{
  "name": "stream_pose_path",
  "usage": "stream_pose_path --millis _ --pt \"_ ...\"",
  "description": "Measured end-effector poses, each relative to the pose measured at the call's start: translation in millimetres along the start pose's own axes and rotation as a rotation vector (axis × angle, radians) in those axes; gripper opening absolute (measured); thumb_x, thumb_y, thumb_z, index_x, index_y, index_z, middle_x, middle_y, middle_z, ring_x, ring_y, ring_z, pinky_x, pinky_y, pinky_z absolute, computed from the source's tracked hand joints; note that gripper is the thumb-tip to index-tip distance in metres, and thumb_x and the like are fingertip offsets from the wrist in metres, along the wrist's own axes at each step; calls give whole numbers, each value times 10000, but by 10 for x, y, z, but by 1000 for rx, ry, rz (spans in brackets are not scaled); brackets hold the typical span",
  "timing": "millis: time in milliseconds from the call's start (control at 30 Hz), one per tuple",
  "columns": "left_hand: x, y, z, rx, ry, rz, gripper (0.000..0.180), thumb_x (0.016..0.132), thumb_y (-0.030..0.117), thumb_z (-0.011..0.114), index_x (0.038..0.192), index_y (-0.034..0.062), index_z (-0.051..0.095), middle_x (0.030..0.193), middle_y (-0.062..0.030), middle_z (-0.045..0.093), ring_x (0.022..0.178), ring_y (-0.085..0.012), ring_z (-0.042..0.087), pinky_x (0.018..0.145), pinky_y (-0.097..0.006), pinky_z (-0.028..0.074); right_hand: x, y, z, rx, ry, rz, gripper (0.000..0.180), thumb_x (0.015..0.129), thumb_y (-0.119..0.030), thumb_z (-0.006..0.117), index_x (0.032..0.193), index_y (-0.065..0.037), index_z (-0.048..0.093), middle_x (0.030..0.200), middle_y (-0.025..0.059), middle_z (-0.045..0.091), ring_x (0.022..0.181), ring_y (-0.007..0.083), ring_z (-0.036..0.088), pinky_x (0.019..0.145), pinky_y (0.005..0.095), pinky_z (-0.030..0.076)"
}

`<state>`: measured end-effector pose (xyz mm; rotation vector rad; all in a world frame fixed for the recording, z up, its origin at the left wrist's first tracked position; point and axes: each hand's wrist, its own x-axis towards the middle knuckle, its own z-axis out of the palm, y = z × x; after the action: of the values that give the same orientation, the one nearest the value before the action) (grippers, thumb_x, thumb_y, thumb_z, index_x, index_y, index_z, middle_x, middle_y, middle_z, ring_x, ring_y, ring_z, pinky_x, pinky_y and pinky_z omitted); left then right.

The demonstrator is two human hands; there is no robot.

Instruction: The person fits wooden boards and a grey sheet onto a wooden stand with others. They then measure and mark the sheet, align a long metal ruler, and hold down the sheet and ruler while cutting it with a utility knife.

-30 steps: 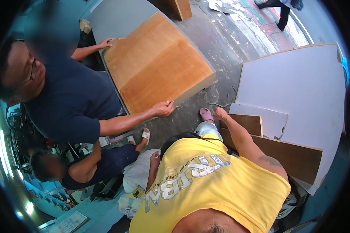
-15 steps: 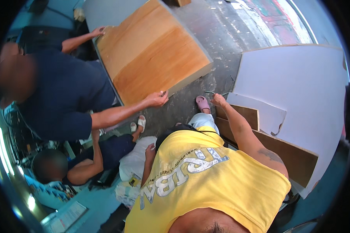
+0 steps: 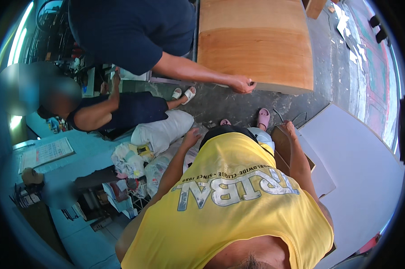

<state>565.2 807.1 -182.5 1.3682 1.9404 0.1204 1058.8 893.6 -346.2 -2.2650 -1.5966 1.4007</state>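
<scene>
My right hand rests on the top edge of a brown board, fingers curled over it. The board stands on edge against a large white panel. My left hand hovers by my knee, next to a white sack, with loose fingers and nothing in it. My yellow shirt fills the lower middle, and my pink sandals show on the floor ahead. A co-worker in a navy shirt grips the near edge of a large wooden panel with one hand.
A second person in navy sits at the left, feet in white sandals. Plastic bags and clutter lie beside a blue counter with a paper sheet. The concrete floor runs between me and the wooden panel.
The view has swung left and down. The wooden panel now sits at the upper middle, still gripped by the co-worker. My left hand has come into view; my right hand stays on the brown board.
</scene>
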Motion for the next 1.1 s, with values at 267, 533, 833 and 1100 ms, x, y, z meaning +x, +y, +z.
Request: stream_pose_path --millis 267,533,833,1100 --pt "-78 -509 -16 7 4 47 446 717 245 670 1079 13 553 1036 -178 591 913 -285 591 770 -352 465 25 -66 109 30 79 -108 413 695 -311 623 980 -14 601 896 197 623 877 319 601 757 369 469" --pt "-45 -1331 -35 -195 -8 -75 477 712 256 661 1109 25 533 1059 -178 581 937 -276 582 787 -353 458 -426 -631 566 -125 111 -113 347 690 -284 607 947 -51 622 907 184 624 885 316 600 741 376 473" --pt "-110 -2590 498 538 -31 653 345 722 342 624 963 95 613 910 -115 619 816 -262 601 721 -349 478 -1057 -896 983 -66 104 -93 291 694 -255 581 906 -65 642 770 219 618 724 301 627 603 378 481" --pt "-244 -2605 377 -270 -44 -91 444 659 337 693 956 22 594 842 -128 640 795 -248 620 720 -333 483 -1533 -1248 851 -240 116 -39 307 710 -271 600 914 -42 611 724 167 615 666 245 605 597 363 468"
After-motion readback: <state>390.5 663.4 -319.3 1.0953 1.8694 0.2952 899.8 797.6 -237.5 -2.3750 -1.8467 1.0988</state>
